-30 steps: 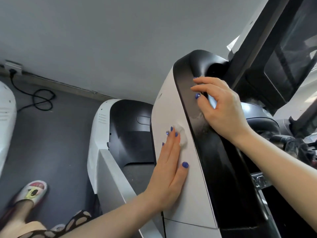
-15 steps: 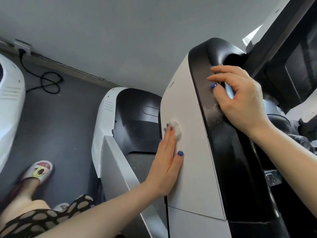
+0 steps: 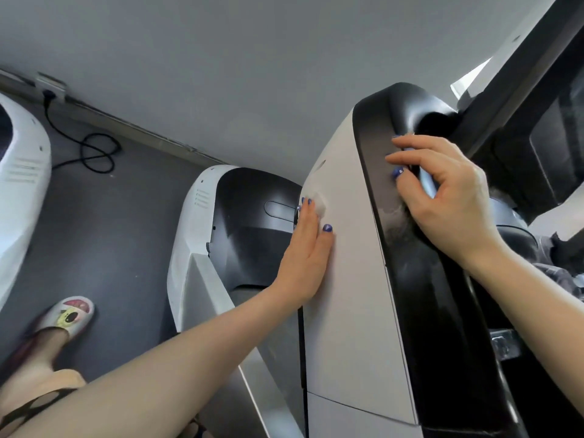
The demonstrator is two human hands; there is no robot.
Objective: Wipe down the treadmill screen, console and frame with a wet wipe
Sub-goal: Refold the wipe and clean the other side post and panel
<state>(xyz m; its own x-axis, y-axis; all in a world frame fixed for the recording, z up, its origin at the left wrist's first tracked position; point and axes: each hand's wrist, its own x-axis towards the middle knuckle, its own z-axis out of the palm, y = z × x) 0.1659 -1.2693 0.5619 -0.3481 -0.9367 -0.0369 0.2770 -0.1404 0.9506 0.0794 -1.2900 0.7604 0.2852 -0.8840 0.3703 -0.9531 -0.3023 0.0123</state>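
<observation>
The treadmill's upright frame (image 3: 354,311) fills the middle: a white side panel with a black front face (image 3: 420,311). My left hand (image 3: 305,257) lies flat on the white panel, its straight fingers pressing a small crumpled white wet wipe (image 3: 319,205) against it. My right hand (image 3: 448,197) rests on the black face near the top, fingers curled around a pale blue object (image 3: 426,181) that is mostly hidden. The dark screen (image 3: 559,147) shows at the upper right edge.
The treadmill's white and black motor cover (image 3: 227,222) sits low behind my left arm. Another white machine (image 3: 22,172) stands at the far left. A black cable (image 3: 94,153) coils on the grey floor below a wall socket (image 3: 50,83). My slippered foot (image 3: 68,317) is at lower left.
My left hand has slid the wipe up the white panel towards its left edge. My right hand has stayed near the top of the black face. The camera view has shifted.
</observation>
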